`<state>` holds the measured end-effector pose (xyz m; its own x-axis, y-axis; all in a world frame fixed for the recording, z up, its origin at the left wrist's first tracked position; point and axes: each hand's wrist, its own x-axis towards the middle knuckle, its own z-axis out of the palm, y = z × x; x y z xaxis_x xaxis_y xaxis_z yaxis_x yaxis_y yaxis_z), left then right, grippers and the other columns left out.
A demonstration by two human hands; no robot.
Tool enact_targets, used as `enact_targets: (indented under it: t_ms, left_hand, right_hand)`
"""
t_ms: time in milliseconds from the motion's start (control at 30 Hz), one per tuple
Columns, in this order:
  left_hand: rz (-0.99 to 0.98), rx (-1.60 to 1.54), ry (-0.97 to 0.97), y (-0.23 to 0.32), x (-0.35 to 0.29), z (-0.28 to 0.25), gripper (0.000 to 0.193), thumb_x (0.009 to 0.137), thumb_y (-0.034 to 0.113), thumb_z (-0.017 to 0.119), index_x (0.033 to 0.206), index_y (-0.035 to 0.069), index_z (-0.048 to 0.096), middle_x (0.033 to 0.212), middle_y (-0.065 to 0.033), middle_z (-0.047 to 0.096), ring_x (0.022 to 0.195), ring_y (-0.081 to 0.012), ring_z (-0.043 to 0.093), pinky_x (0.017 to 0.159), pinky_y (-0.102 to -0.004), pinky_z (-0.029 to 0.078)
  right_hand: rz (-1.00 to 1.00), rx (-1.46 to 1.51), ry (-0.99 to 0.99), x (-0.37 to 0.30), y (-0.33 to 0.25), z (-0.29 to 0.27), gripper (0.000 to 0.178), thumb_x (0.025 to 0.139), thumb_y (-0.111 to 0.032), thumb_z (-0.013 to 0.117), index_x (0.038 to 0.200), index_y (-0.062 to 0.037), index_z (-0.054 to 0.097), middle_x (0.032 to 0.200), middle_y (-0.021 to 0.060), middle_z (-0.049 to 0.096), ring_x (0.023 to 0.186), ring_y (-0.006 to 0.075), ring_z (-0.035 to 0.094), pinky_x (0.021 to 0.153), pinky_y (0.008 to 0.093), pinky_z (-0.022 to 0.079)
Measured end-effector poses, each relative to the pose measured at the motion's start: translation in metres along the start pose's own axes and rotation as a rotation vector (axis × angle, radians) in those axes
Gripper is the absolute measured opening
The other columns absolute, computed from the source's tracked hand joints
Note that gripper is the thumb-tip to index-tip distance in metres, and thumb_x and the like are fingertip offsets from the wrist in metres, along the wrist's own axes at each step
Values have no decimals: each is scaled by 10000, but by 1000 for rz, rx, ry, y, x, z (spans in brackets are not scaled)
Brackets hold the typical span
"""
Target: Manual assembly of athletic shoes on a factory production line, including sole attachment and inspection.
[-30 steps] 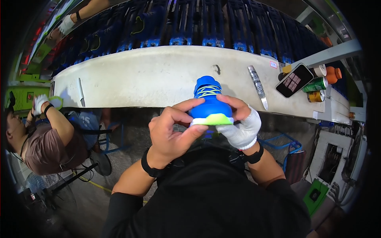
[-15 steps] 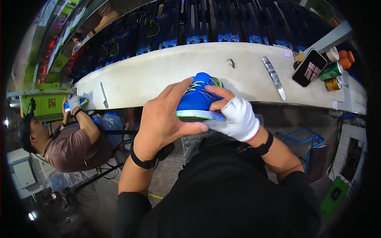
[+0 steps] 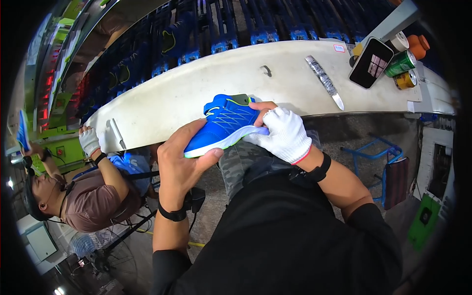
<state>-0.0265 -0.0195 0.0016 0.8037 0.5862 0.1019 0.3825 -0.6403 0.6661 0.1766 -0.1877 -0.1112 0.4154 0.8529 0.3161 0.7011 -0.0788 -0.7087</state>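
Observation:
A blue sneaker [image 3: 223, 125] with a white sole and yellow-green trim is held between my two hands, just off the near edge of the bench. Its side faces up, with the toe pointing down-left. My bare left hand [image 3: 181, 156] grips the toe, thumb against the sole and fingers over the upper. At the heel, my right hand [image 3: 282, 132], in a white glove with bare fingertips, closes on the sole and collar. Part of the heel is hidden behind that glove.
On the white bench [image 3: 162, 105] lie a tape-wrapped knife [image 3: 324, 81], a small dark curved piece [image 3: 266, 71] and another blade [image 3: 117, 132]. A phone [image 3: 371, 63] leans by several cans. Beyond runs a roller conveyor [image 3: 226, 29] carrying shoes. A co-worker [image 3: 101, 201] sits at left.
My hands have turned the sneaker from toe-away to lying sideways, toe to the left. The left hand shifted down to the toe, the right to the heel. The co-worker's arm has swung out left.

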Motion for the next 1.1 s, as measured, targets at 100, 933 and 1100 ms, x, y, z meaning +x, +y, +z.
enact_targets:
  t_ms: [100, 933, 1100]
  left_hand:
    - [18, 23, 17, 13, 0, 3, 652, 733, 275, 991, 1277, -7, 768, 1203, -215, 801, 1063, -340, 810, 942, -405, 639]
    - [526, -396, 400, 12, 10, 121, 541, 698, 169, 1025, 1020, 70, 602, 937, -91, 655, 823, -286, 635, 703, -379, 522]
    - [545, -446, 354, 11, 5, 126, 511, 691, 156, 1015, 952, 78, 582, 901, -87, 633, 801, -291, 625, 690, -383, 514]
  right_hand:
    - [-45, -53, 26, 1, 7, -1, 344, 827, -354, 911, 984, -119, 713, 1228, 61, 769, 855, 261, 756, 734, 406, 603]
    - [-121, 485, 209, -4, -40, -71, 773, 721, -388, 1049, 1267, 21, 686, 1247, 191, 746, 1177, 286, 721, 1081, 437, 560]
    - [-7, 539, 197, -2, -42, -77, 748, 734, -305, 1057, 1282, 30, 673, 1251, 203, 743, 1178, 301, 723, 1074, 430, 567]
